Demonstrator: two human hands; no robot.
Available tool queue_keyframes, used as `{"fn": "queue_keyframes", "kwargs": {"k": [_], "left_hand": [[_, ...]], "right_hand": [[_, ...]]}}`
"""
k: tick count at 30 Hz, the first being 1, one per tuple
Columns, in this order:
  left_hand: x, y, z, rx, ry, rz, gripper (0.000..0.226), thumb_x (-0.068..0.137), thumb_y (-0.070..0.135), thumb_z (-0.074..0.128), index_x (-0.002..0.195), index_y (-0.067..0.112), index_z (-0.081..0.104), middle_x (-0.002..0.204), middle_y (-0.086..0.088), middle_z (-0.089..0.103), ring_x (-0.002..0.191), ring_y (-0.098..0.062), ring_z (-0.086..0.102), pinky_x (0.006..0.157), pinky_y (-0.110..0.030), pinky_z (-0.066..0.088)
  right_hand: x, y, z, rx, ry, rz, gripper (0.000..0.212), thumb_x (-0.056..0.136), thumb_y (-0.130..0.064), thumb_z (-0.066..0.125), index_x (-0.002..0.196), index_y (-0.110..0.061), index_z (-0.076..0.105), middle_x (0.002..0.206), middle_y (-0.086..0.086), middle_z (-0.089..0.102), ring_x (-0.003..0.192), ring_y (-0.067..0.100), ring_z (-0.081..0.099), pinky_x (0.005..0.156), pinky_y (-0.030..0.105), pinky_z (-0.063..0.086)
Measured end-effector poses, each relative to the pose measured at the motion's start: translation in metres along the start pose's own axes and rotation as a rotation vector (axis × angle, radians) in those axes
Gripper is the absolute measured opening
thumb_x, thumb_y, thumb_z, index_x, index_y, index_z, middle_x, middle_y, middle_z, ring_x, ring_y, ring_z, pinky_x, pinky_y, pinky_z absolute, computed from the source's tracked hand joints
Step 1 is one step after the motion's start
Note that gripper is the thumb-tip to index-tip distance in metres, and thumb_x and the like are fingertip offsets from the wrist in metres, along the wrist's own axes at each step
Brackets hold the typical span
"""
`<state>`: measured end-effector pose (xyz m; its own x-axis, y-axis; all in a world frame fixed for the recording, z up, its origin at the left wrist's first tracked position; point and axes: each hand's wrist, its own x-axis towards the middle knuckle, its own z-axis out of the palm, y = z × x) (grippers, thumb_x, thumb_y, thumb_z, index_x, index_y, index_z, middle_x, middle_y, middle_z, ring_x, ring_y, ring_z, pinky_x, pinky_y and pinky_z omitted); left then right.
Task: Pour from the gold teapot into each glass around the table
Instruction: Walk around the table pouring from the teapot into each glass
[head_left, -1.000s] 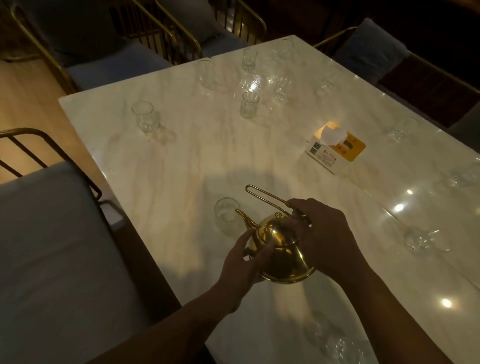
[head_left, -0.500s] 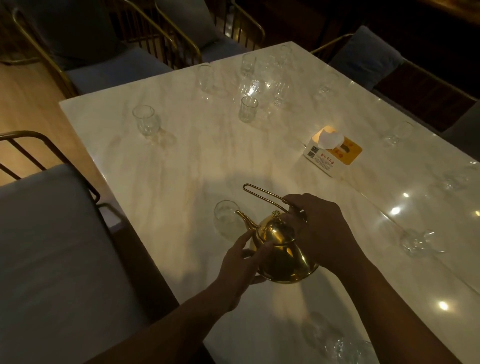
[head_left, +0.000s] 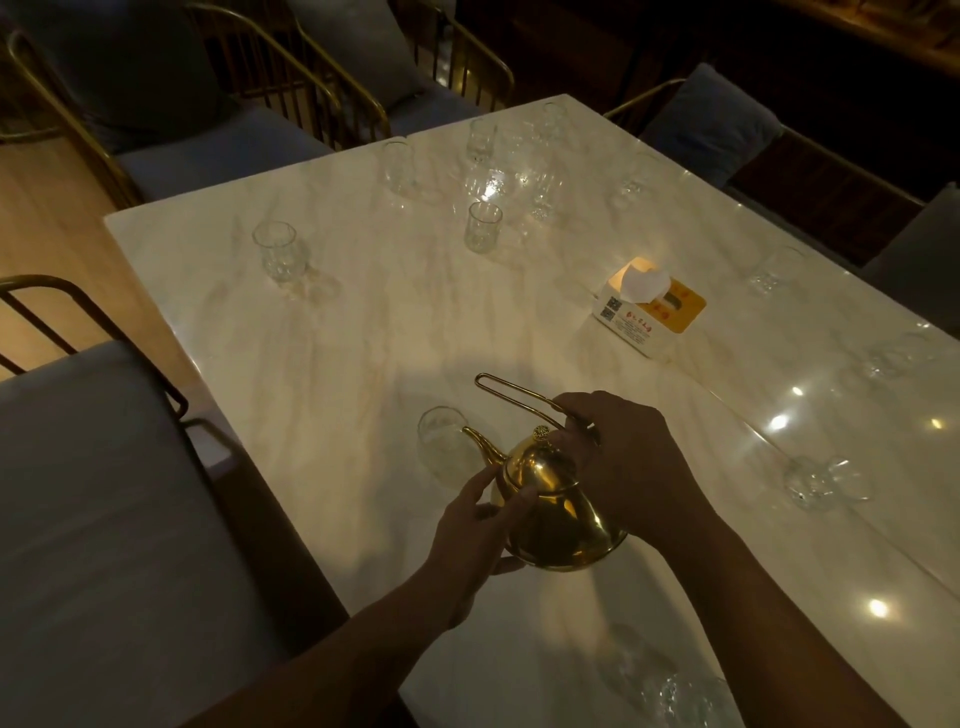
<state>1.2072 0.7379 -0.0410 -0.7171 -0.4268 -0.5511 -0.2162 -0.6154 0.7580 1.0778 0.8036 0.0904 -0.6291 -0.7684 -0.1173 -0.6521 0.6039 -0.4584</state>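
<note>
The gold teapot (head_left: 558, 512) is tilted to the left above the white marble table (head_left: 337, 338). Its curved spout tip rests over the rim of a clear glass (head_left: 441, 449) near the table's left edge. My right hand (head_left: 621, 462) grips the teapot's wire handle at its base. My left hand (head_left: 480, 522) holds the teapot's body from the left, fingers against the lid and side. More clear glasses stand around the table, one at the left (head_left: 278, 252), one in the middle back (head_left: 482, 226) and one at the right (head_left: 818, 480).
A white and yellow tissue box (head_left: 647, 314) sits right of centre. A cluster of glasses (head_left: 514, 161) stands at the far end, and another glass (head_left: 685, 699) at the near edge. Grey cushioned chairs (head_left: 104, 519) with gold frames ring the table.
The teapot has tipped a little further to the left, bringing the spout tip over the near glass's rim. Both hands keep their hold.
</note>
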Motion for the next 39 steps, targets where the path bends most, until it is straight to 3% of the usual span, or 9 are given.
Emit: {"fn": "queue_keyframes", "kwargs": {"k": [20, 25, 39], "left_hand": [[-0.0011, -0.0029, 0.0079, -0.015, 0.007, -0.004, 0.055, 0.079, 0.040, 0.074, 0.127, 0.043, 0.047, 0.121, -0.007, 0.063, 0.101, -0.019, 0.064, 0.068, -0.034, 0.059], [0.0001, -0.0048, 0.0081, -0.007, 0.010, 0.004, 0.064, 0.079, 0.040, 0.073, 0.136, 0.038, 0.044, 0.122, -0.007, 0.063, 0.102, -0.019, 0.064, 0.069, -0.035, 0.060], [0.0029, -0.0043, 0.0065, -0.001, 0.010, 0.002, 0.064, 0.079, 0.042, 0.073, 0.136, 0.037, 0.044, 0.120, -0.007, 0.065, 0.104, -0.022, 0.065, 0.073, -0.039, 0.060]], "right_hand": [[0.0003, 0.0027, -0.0058, -0.002, -0.046, 0.027, 0.037, 0.100, -0.026, 0.058, 0.136, -0.018, 0.060, 0.126, 0.004, 0.066, 0.113, 0.021, 0.060, 0.090, 0.023, 0.036], [0.0018, 0.0028, -0.0064, -0.007, -0.056, 0.026, 0.038, 0.100, -0.027, 0.058, 0.137, -0.017, 0.059, 0.126, 0.004, 0.067, 0.113, 0.022, 0.061, 0.095, 0.027, 0.042], [0.0050, 0.0014, -0.0074, -0.022, -0.068, 0.024, 0.041, 0.100, -0.030, 0.057, 0.139, -0.017, 0.057, 0.130, 0.005, 0.065, 0.116, 0.022, 0.060, 0.101, 0.031, 0.044]]}}
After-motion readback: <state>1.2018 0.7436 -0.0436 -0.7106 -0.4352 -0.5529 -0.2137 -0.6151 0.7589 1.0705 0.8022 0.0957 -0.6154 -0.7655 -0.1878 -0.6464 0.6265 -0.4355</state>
